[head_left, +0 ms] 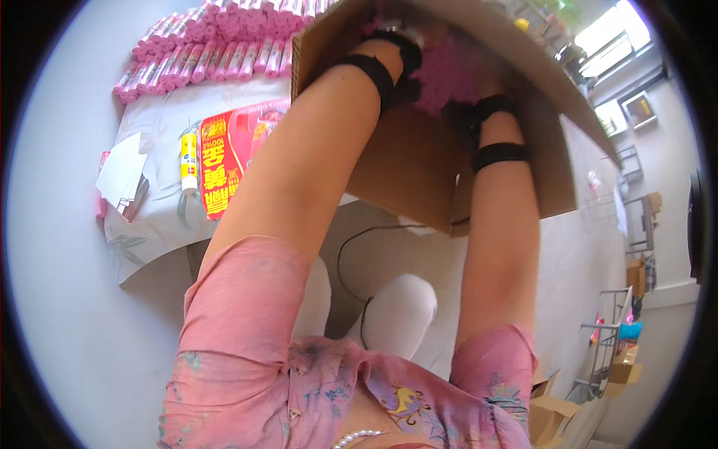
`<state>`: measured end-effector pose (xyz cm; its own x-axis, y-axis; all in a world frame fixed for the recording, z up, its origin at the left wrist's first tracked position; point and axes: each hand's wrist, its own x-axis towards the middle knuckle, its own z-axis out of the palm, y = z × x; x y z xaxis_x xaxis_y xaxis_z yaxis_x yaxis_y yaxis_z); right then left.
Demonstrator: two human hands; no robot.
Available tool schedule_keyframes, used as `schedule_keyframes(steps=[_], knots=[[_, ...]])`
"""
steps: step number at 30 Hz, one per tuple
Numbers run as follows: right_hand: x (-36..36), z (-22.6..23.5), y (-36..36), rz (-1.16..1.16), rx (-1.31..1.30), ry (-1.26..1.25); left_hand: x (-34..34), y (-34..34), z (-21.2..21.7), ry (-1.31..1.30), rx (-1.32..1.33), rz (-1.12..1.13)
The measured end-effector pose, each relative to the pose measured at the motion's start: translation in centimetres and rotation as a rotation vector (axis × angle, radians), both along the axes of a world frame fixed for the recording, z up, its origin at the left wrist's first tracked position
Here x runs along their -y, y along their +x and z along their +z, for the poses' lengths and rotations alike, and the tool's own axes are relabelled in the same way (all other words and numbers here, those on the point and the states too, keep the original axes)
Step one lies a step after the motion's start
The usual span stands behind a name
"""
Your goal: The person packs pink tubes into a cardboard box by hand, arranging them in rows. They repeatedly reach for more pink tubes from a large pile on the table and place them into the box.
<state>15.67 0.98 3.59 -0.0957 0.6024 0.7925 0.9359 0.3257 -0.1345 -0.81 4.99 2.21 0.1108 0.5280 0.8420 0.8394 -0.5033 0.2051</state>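
Note:
Both my arms reach into an open cardboard box in front of me. Inside it lies a blurred pink mass, between my wrists. My left forearm wears black straps near the wrist, and that hand is deep in the box beside the pink mass. On the other side, my right forearm also has black straps, with its hand in shadow against the pink mass. The fingers of both hands are hidden or smeared, so their grip does not show.
Many pink wrapped rolls are stacked on the cloth-covered table at the left. Nearer are a red and yellow printed packet, a glue stick and white paper pieces. Cardboard boxes and shelving stand at right.

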Motion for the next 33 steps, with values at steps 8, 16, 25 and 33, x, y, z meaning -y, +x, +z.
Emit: schedule_keyframes(steps=[8, 16, 25, 33], knots=[[-1.5, -2.2, -0.9, -0.081, -0.035, -0.077, 5.3, 0.5, 0.7, -0.211, -0.067, -0.051], [8.2, -1.9, -1.2, -0.026, 0.184, 0.077, 25.3, 1.8, -0.5, -0.178, -0.405, -0.005], [21.9, -9.0, -1.2, 0.092, 0.065, -0.531, 26.9, -2.3, -4.6, -0.672, -0.602, -0.149], [22.5, -12.8, -0.5, 0.107, -0.003, -0.531, 12.0, -0.4, -7.3, -0.091, -0.043, -0.014]])
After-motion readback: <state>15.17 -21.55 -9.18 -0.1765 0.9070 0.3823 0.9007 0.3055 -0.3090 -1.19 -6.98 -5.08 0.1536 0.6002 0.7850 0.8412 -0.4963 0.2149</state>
